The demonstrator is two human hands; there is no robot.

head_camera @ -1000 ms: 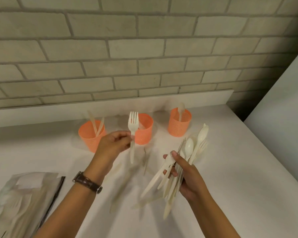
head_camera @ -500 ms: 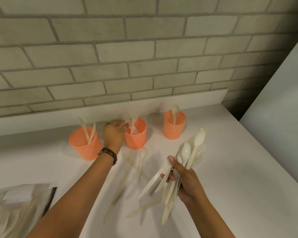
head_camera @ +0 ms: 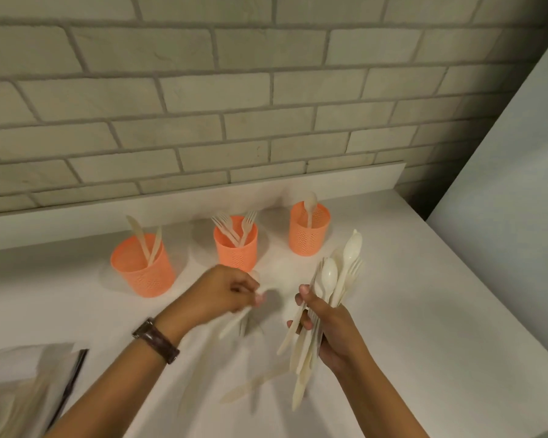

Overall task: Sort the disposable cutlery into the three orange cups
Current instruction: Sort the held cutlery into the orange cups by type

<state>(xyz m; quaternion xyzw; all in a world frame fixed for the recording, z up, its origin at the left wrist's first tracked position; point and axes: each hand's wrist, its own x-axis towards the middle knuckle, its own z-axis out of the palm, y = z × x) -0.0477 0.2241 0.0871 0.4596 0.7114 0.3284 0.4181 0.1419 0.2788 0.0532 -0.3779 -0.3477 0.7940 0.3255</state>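
Cutlery bundle (head_camera: 323, 314) is clamped in my right hand (head_camera: 326, 324), spoons and forks fanning up. My left hand (head_camera: 225, 294) is pinched on a blurry utensil (head_camera: 234, 324) over the desk (head_camera: 424, 311), just in front of the middle cup (head_camera: 235, 248) holding forks.

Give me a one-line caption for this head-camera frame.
Left hand grips a blurred utensil beside the right hand holding a cutlery bundle, before three orange cups.
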